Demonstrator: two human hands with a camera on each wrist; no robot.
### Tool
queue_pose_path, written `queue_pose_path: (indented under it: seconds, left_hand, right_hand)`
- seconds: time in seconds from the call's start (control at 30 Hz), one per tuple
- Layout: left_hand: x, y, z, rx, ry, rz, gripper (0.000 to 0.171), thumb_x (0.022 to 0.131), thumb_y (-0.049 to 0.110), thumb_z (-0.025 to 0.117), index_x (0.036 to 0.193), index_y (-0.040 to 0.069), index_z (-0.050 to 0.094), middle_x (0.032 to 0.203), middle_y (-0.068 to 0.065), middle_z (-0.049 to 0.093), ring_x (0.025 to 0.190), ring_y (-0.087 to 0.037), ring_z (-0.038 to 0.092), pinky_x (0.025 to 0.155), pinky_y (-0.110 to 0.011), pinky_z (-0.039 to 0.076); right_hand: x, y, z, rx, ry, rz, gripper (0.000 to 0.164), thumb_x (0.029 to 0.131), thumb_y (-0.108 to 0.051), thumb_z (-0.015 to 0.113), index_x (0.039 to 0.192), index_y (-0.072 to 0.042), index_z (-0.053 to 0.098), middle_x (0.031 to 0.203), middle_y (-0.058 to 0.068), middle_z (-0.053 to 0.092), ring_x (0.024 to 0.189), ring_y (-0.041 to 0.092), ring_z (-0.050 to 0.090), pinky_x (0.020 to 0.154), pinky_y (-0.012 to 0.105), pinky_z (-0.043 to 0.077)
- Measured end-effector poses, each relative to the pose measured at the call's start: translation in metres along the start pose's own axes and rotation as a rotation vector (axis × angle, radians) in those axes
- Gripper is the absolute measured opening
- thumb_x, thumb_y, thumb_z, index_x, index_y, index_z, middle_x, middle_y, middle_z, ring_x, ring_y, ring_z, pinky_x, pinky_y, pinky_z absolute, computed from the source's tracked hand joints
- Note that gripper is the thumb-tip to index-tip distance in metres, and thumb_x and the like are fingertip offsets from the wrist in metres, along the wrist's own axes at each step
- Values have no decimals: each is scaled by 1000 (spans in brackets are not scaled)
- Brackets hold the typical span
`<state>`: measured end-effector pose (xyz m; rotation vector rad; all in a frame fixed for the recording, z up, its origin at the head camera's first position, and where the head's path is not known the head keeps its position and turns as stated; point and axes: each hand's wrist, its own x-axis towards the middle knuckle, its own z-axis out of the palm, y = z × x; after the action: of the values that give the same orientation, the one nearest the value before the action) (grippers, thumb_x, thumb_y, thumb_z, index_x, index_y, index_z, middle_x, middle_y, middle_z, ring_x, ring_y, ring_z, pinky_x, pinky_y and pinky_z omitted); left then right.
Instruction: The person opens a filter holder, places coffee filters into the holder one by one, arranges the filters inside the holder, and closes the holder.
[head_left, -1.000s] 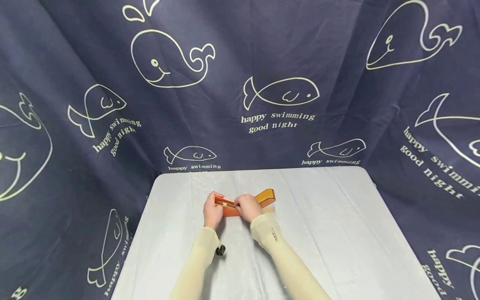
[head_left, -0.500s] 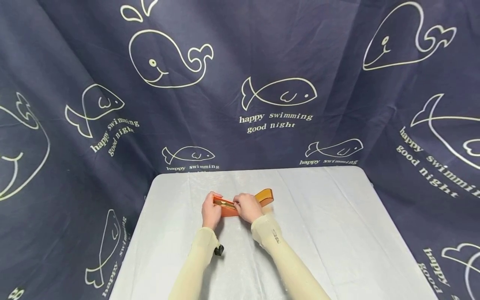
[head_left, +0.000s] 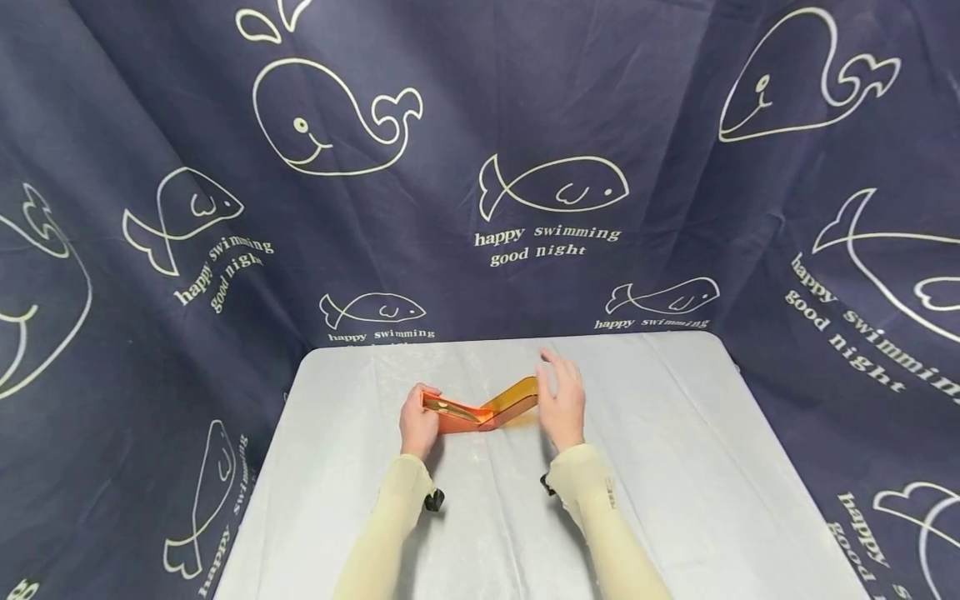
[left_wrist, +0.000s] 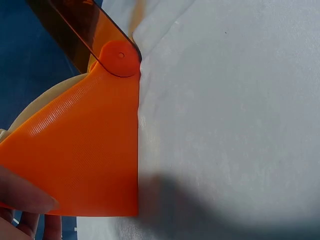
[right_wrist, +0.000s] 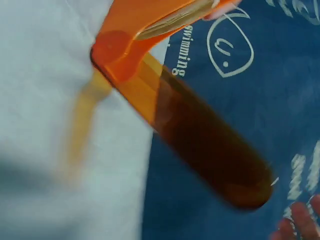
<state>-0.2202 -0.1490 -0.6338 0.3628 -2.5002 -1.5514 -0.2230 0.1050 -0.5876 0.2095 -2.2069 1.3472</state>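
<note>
An orange case (head_left: 459,423) with a hinged, see-through amber lid (head_left: 512,398) stands on the table, its lid swung out to the right. My left hand (head_left: 420,422) grips the case's left end; in the left wrist view the thumb (left_wrist: 25,192) lies across its orange side. Inside the case is a tan, flat, layered thing (right_wrist: 175,20) whose kind I cannot tell. My right hand (head_left: 562,404) is beside the lid's free end, fingers extended. In the right wrist view those fingers (right_wrist: 304,220) appear apart from the lid.
A white cloth covers the table (head_left: 660,467). Behind it and at both sides hangs a dark blue curtain (head_left: 450,200) with whale and fish drawings. Small black pieces (head_left: 433,500) show at the wrists.
My right hand has left the case's opening and moved right, past the lid's free end, its fingers straightening. The left hand still grips the case.
</note>
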Motion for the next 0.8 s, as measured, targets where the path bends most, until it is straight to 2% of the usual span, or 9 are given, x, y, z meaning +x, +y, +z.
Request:
queue_pose_path:
  seconds: [0.07,0.13,0.23,0.37,0.5,0.57,0.67,0.8]
  left_hand:
    - [0,1,0,-8,-8,-14,41,79,-14,48,104,13,66,103,-10,71,97,-30,67,87,-50,54]
    - [-1,0,0,-12,-17,-26,42,79,-15,48,105,13,66,103,-9,71,97,-29,67,87,-50,54]
    - [0,-2,1,-33,-19,-35,45,77,-16,46,105,14,66,103,-9,71,98,-29,67,87,-48,54]
    - [4,-8,1,-110,-53,-45,50,76,-17,42,106,13,68,101,-10,71,97,-28,67,83,-43,55]
    - [5,-12,2,-201,-118,-70,48,75,-19,39,103,9,65,97,-11,68,92,-24,64,78,-35,52]
    - [4,-14,3,-225,-129,-78,46,75,-20,38,102,8,63,97,-11,66,92,-24,63,78,-33,50]
    - [3,-17,6,-233,-134,-89,48,74,-20,38,107,5,62,101,-14,66,97,-27,61,85,-37,48]
    - [3,-24,9,-221,-128,-103,60,74,-21,37,124,-1,60,112,-19,65,113,-34,60,101,-47,46]
  right_hand:
    - [-6,12,-7,81,-72,171,43,111,-27,46,149,-8,54,141,15,61,132,35,56,114,50,40]
    - [-15,21,-10,183,-184,318,50,113,-34,37,157,-11,42,153,14,52,140,35,51,119,52,37]
    - [-26,29,-9,244,-312,439,55,113,-41,33,162,-17,34,164,12,40,149,37,41,123,55,30]
    - [-33,21,-6,263,-373,477,53,114,-38,33,163,-19,32,164,16,39,146,41,43,122,59,30]
    - [-37,20,0,338,-358,490,51,114,-32,34,162,-14,31,156,24,45,130,42,58,112,57,45]
    - [-40,30,6,384,-328,486,52,113,-36,36,161,-17,33,153,22,48,124,41,63,107,56,50]
    - [-42,32,8,383,-306,469,51,113,-37,38,160,-17,36,148,21,53,117,36,67,102,54,53]
    - [-41,28,9,378,-308,451,50,112,-38,40,158,-19,38,143,20,57,115,35,67,102,57,52]
